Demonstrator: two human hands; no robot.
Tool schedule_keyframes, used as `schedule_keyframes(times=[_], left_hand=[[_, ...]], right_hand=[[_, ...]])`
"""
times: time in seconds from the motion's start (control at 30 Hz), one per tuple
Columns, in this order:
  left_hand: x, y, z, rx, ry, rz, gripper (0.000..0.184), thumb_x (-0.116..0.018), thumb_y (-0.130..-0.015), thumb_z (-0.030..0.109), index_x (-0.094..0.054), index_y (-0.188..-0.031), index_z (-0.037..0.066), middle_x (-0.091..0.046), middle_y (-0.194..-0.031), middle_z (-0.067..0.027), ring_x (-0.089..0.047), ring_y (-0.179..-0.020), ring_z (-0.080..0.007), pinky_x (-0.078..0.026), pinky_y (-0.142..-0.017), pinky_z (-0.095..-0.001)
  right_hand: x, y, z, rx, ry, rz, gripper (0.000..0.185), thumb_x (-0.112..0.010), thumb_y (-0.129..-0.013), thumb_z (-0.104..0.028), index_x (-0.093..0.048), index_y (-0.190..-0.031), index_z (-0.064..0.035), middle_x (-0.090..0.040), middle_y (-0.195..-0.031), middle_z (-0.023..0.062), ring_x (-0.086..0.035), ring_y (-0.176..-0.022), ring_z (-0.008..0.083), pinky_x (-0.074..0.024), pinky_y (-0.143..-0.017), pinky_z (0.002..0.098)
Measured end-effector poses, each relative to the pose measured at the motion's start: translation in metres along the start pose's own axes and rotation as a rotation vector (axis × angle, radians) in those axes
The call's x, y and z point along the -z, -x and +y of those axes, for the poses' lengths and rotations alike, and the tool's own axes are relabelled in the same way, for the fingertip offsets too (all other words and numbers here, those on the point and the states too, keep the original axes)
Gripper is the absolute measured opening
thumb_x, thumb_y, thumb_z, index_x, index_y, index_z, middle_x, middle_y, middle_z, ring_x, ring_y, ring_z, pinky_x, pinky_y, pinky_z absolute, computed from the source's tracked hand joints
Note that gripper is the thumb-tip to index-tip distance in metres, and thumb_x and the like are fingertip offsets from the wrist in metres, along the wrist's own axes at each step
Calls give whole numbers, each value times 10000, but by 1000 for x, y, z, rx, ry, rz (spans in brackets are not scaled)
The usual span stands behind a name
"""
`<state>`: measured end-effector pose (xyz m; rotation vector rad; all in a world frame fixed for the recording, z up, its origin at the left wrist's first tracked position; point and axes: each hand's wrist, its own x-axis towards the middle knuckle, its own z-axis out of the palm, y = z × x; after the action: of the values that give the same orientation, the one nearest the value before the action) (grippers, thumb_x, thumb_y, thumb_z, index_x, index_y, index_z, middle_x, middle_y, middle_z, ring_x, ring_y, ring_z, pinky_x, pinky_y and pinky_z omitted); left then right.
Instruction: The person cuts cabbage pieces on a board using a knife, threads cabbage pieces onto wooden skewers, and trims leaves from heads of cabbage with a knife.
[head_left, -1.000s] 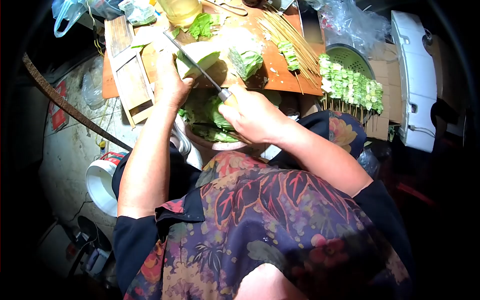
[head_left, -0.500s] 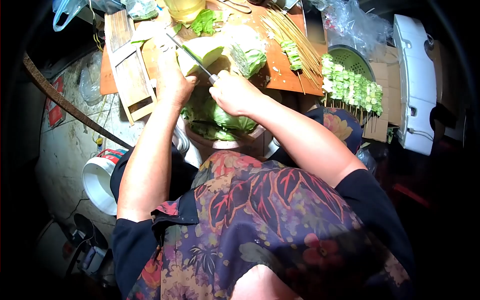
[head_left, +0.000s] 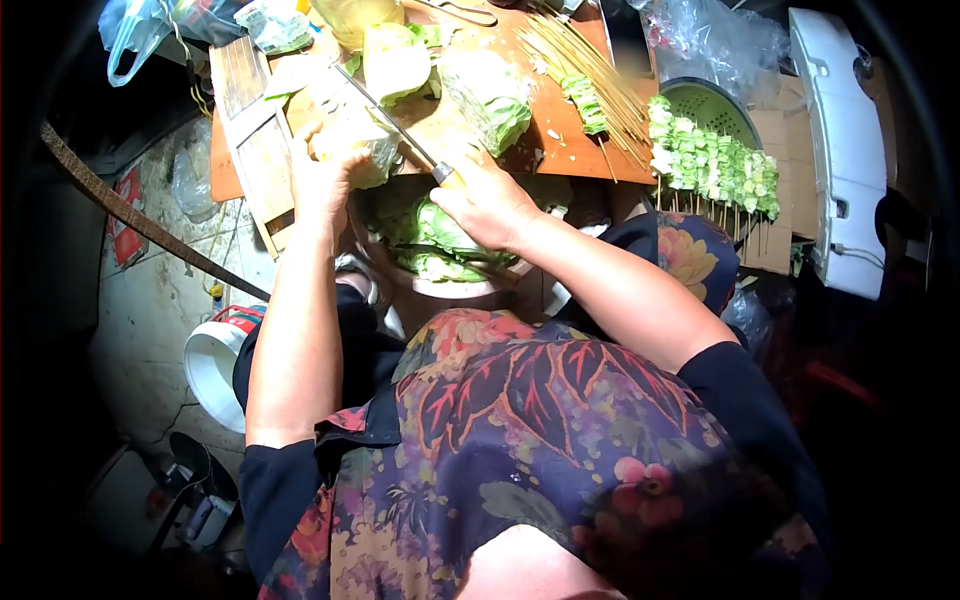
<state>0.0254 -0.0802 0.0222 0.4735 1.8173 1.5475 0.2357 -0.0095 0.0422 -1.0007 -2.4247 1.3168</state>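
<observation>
My right hand (head_left: pixel 490 200) is closed around the handle of a knife (head_left: pixel 398 127), whose long thin blade points up and left over the table. My left hand (head_left: pixel 325 175) grips a pale cabbage piece (head_left: pixel 375 160) just left of the blade; strong glare washes out its fingers and part of the piece. Behind the blade lies a cut cabbage chunk (head_left: pixel 395 65), its pale face up. A larger cabbage part (head_left: pixel 490 95) rests to its right. Below my hands stands a tub (head_left: pixel 455 290) of cabbage leaves (head_left: pixel 440 235).
A wooden slicer board (head_left: pixel 250 130) leans at the table's left edge. Bamboo skewers (head_left: pixel 590 75) lie at the right, one bundle threaded with leaves. Several filled cabbage skewers (head_left: pixel 710 165) rest by a green colander (head_left: pixel 705 105). A white bucket (head_left: pixel 215 365) stands on the floor.
The large cabbage chunk that was beside my left hand now lies farther back on the table. My left hand holds a smaller piece, and the knife has shifted slightly down and right.
</observation>
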Motion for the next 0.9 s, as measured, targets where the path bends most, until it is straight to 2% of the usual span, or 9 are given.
schedule_keyframes(times=[0.07,0.2,0.37,0.47,0.6,0.67,0.73,0.83,0.9], left_hand=[[-1,1,-11,-61,-213,38,724,-766,-620,15,-408,-1249,24,-536,-1136,-154,-557,-997,-245,-478,-858,-333],[-14,16,-1,-99,-529,93,678,-778,-647,80,-407,-1210,12,-538,-1107,-204,-558,-1028,-303,-450,-887,-365],[-20,16,-3,-149,-754,98,676,-765,-706,164,-368,-1228,1,-466,-1146,-271,-501,-1065,-401,-405,-941,-412],[-20,12,-16,-284,-951,166,575,-704,-754,166,-390,-1199,-20,-601,-1054,-253,-613,-990,-352,-469,-862,-378],[-27,14,-7,-269,-929,147,583,-703,-757,186,-400,-1205,-34,-586,-1068,-265,-589,-1024,-374,-457,-886,-398],[-33,20,5,-192,-890,85,632,-712,-758,168,-343,-1230,-32,-399,-1189,-320,-413,-1130,-426,-373,-982,-417],[-33,17,3,-187,-902,74,635,-708,-760,169,-340,-1235,-36,-396,-1183,-320,-406,-1131,-429,-374,-982,-420],[-43,23,10,-159,-919,86,646,-703,-763,175,-334,-1244,-46,-395,-1168,-317,-391,-1138,-431,-375,-983,-426],[-49,28,19,-134,-927,104,653,-702,-762,179,-332,-1248,-52,-397,-1159,-313,-383,-1143,-430,-375,-983,-429]], right_hand=[[7,10,-14,-60,-82,-34,394,-596,-845,-279,-495,-1116,-11,-592,-929,269,-582,-891,424,-475,-785,450],[6,28,-30,-79,-27,-64,329,-593,-852,-284,-455,-1020,-37,-599,-717,229,-603,-706,432,-488,-627,467],[1,40,-35,-81,15,-102,326,-597,-856,-270,-431,-1021,-43,-597,-780,236,-606,-731,429,-489,-639,482],[3,39,-33,-80,14,-126,330,-595,-858,-264,-420,-1020,-35,-597,-789,239,-606,-735,432,-486,-640,486],[6,34,-31,-90,0,-141,333,-588,-863,-262,-413,-1022,-26,-596,-781,249,-603,-734,439,-481,-641,489],[8,30,-32,-113,-7,-161,338,-583,-866,-264,-404,-1029,-27,-597,-773,252,-602,-730,441,-481,-640,489],[10,27,-37,-140,-14,-180,343,-579,-869,-265,-395,-1036,-28,-597,-766,255,-601,-727,443,-481,-639,488],[7,23,-39,-180,26,-181,278,-550,-884,-258,-468,-989,-14,-578,-798,265,-599,-732,436,-488,-638,484],[-7,17,-19,-20,142,-167,251,-515,-900,-251,-556,-884,-4,-549,-841,270,-602,-742,420,-499,-646,474]])
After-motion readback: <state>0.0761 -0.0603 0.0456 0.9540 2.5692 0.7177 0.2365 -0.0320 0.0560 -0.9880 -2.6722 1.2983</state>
